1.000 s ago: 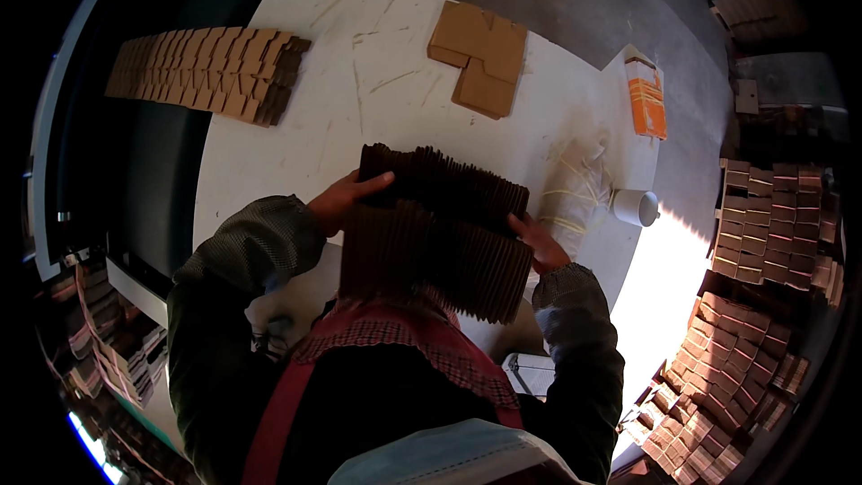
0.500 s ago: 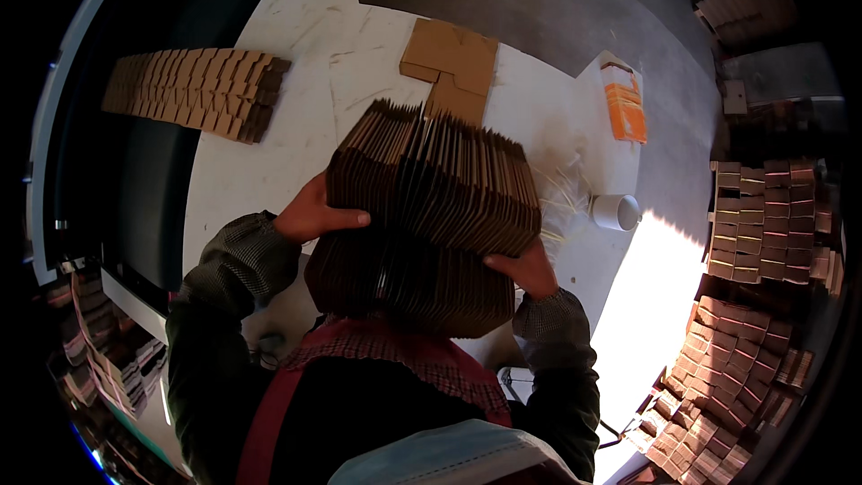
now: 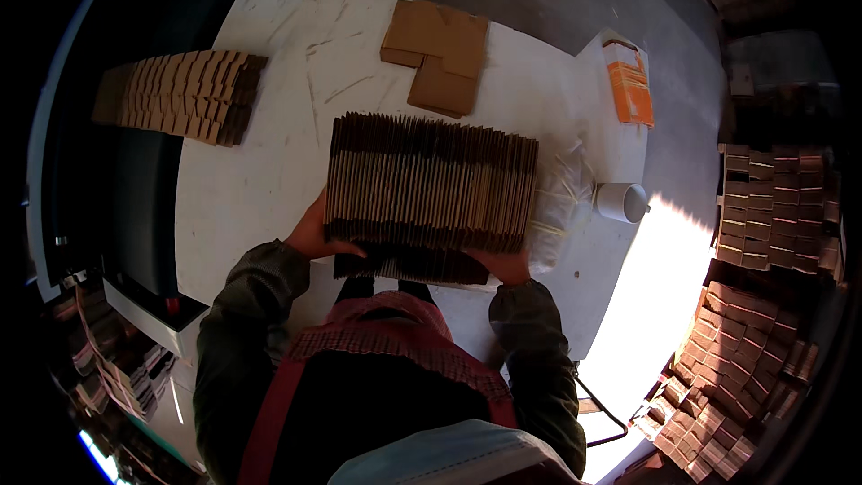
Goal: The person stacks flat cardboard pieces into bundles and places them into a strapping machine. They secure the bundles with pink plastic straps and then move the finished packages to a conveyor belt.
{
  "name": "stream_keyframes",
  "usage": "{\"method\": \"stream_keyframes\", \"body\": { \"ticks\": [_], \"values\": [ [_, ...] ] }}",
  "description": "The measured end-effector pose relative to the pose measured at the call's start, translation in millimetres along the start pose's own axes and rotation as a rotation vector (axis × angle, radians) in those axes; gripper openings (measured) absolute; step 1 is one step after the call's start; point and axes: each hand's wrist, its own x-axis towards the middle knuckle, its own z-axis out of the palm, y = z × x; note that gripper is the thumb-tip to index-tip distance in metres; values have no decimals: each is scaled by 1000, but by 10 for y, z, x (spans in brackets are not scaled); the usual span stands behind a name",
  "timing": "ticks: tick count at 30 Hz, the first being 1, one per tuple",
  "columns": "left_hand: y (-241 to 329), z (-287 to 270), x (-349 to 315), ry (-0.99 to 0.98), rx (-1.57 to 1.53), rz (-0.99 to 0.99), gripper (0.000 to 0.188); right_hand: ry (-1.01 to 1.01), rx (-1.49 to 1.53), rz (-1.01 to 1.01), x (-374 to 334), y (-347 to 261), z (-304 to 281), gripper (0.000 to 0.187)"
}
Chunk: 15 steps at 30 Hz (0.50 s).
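Observation:
A thick stack of folded brown cardboard pieces (image 3: 431,181) is between my hands at the near middle of the white table. The pieces stand on edge, packed side by side. My left hand (image 3: 314,232) presses the stack's left end near its lower corner, thumb along the near side. At the right end my right hand (image 3: 505,264) grips the near corner; its fingers are partly hidden by the cardboard. Beyond the stack lie flat folded cardboard pieces (image 3: 449,81), one overlapping another.
On the left, a row of overlapping cardboard pieces (image 3: 184,94) spans a dark green belt (image 3: 135,207) and the white table (image 3: 278,117). Clear plastic (image 3: 558,202), a white cylinder (image 3: 620,202) and an orange-and-white package (image 3: 628,85) are to the right. Bundled cardboard stacks (image 3: 777,207) stand beyond.
The stack has turned from tilted to nearly level, with its edges now facing up. Its pieces look more evenly aligned. Both hands have moved lower with it, still holding its ends.

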Motion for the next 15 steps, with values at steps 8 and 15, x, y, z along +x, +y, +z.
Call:
{"method": "stream_keyframes", "body": {
  "ticks": [8,15],
  "values": [
    [225,2,105,-12,-107,-55,71,12,-90,-43,11,-118,-100,86],
    [77,-122,173,-33,57,-90,90,-86,-107,-63,96,-224,-212,104]
  ]
}}
